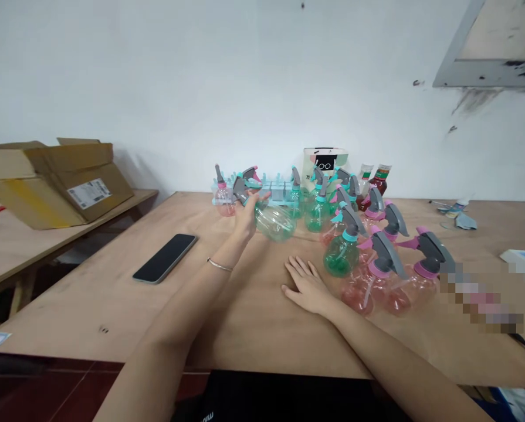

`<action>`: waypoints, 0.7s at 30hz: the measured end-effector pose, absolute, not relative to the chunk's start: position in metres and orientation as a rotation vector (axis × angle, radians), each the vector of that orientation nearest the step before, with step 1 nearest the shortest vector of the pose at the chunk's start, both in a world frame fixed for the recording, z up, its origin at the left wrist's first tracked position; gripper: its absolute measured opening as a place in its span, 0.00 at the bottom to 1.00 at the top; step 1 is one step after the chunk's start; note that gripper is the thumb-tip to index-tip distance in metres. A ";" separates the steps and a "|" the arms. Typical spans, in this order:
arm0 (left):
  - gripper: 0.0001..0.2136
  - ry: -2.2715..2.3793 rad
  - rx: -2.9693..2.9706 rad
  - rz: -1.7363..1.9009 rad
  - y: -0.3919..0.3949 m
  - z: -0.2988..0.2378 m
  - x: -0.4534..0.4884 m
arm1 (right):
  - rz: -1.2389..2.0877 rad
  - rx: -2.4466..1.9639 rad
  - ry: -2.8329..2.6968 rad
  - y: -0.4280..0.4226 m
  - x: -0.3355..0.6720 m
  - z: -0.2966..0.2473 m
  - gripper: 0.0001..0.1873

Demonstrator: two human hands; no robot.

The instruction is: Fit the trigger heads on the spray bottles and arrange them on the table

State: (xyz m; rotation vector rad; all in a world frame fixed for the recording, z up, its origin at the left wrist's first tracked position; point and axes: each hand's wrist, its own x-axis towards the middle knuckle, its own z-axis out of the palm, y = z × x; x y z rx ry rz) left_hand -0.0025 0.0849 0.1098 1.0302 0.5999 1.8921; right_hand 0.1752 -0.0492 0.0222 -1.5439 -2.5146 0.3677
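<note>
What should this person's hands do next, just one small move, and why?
I'd probably have the left hand turn the held spray bottle upright: it is tipped well over to one side, while the green bottle nearby stands upright. The right hand lies flat on the table, holding nothing, so it could perhaps help steady it.

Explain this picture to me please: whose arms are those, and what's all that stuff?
There's no robot here. A person wears a camera on their head, looking forward and down, so you see their own bare arms. The left hand holds a tilted greenish spray bottle. The right hand rests palm down on the wooden table. Farther back and to the right stand more green bottles and pink bottles. A dark phone lies on the left.
</note>
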 end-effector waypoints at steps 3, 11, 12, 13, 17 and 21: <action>0.12 0.534 0.986 1.696 0.046 0.111 -0.006 | 0.354 -1.538 -2.525 -0.048 0.176 0.020 0.37; 0.08 0.455 0.968 1.126 -0.022 0.094 -0.007 | 0.375 -1.550 -2.581 -0.047 0.178 0.020 0.38; 0.09 0.442 0.994 1.100 -0.025 0.092 -0.006 | 0.371 -1.548 -2.576 -0.047 0.178 0.021 0.38; 0.11 0.425 1.020 1.088 -0.027 0.091 -0.005 | 0.363 -1.542 -2.567 -0.047 0.178 0.021 0.37; 0.10 0.340 1.087 1.071 -0.027 0.088 -0.002 | 0.340 -1.538 -2.537 -0.047 0.178 0.020 0.37; 0.07 0.380 1.137 1.100 -0.022 0.085 -0.003 | 0.355 -1.544 -2.559 -0.045 0.178 0.019 0.38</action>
